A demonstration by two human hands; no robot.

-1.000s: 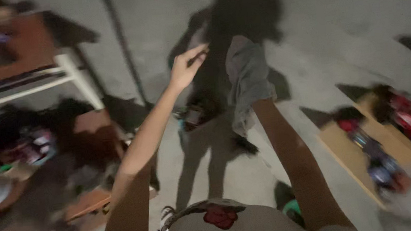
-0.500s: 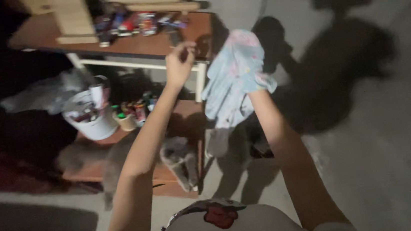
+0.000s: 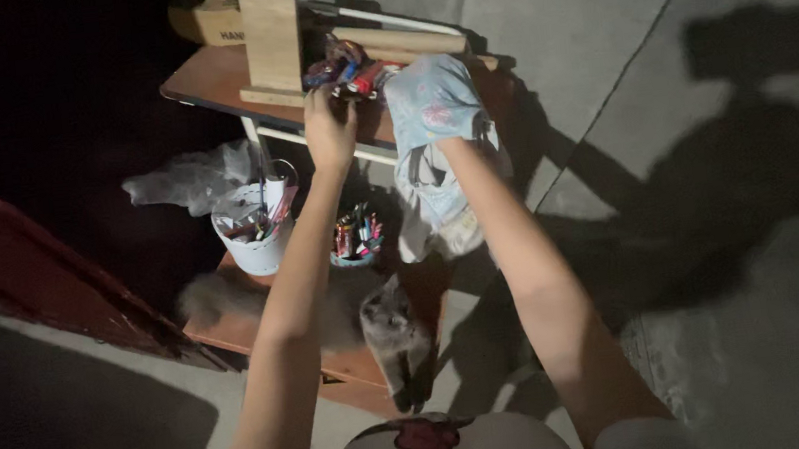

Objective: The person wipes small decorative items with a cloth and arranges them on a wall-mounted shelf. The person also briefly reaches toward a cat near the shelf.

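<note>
Nearest the camera, down on the floor by the low wooden shelf, there's a grey cat sitting right between the person's arms. Worth minding that before shifting your feet, since it's directly underfoot.

A bit further out on that shelf sit a white bucket stuffed with odds and ends and a small tub of markers, with a crumpled plastic bag behind the bucket.

Then the hands. The right hand is hidden inside a pale patterned cloth; it looks bunched around the hand like a mitt, with the rest hanging down past the edge, but I can't tell how tightly the fingers are closed underneath. The left hand is palm down with fingers curled, at the front edge of the worktop, right by a little pile of toy cars. Looks like it's touching or about to pinch one, can't say for sure whether it has anything.

If it were me: keep the cloth gathered up so the loose tail doesn't drag the cars off the edge, and lift one car at a time with the left.

Furthest back are an upright wooden block and a long wooden dowel. The block is just beside the cars, so don't knock it.
</note>
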